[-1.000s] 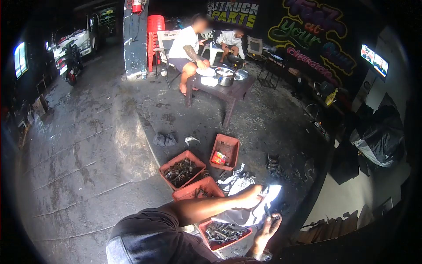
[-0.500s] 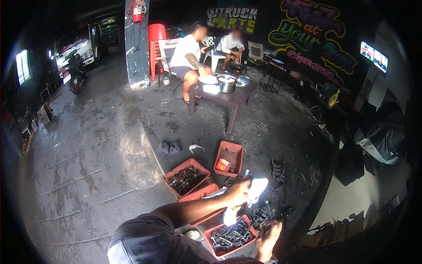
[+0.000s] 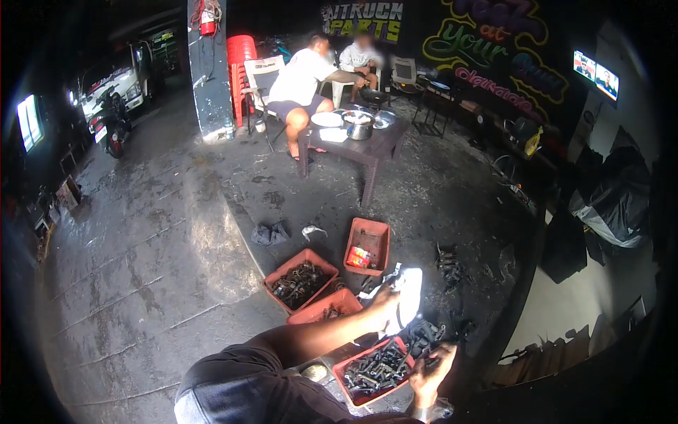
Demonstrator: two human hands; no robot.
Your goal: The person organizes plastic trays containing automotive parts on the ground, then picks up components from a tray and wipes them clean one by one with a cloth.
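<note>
My left hand (image 3: 383,302) reaches out from the lower left, its fingers closed on a bright white piece, perhaps cloth (image 3: 407,300), washed out by sunlight. At the lower right my right hand (image 3: 432,378) is curled around a small dark part (image 3: 426,364) whose kind I cannot make out. Beside that hand stands a red bin of dark bolt-like metal parts (image 3: 339,369). More dark parts (image 3: 426,332) lie in a heap on the floor between the hands. A second red bin (image 3: 326,305) is partly hidden behind my left forearm.
Farther out are a red bin of small parts (image 3: 272,276) and a red bin with a red packet (image 3: 388,240). A grey cloth (image 3: 270,234) lies on the floor. Two people sit by a brown table (image 3: 360,148) bearing a pot (image 3: 359,131). A motorcycle (image 3: 111,124) stands far left.
The white piece has turned more upright in my left hand, and its lower hanging portion has risen. My right hand has shifted up slightly. The nearer seated person now reaches towards the other.
</note>
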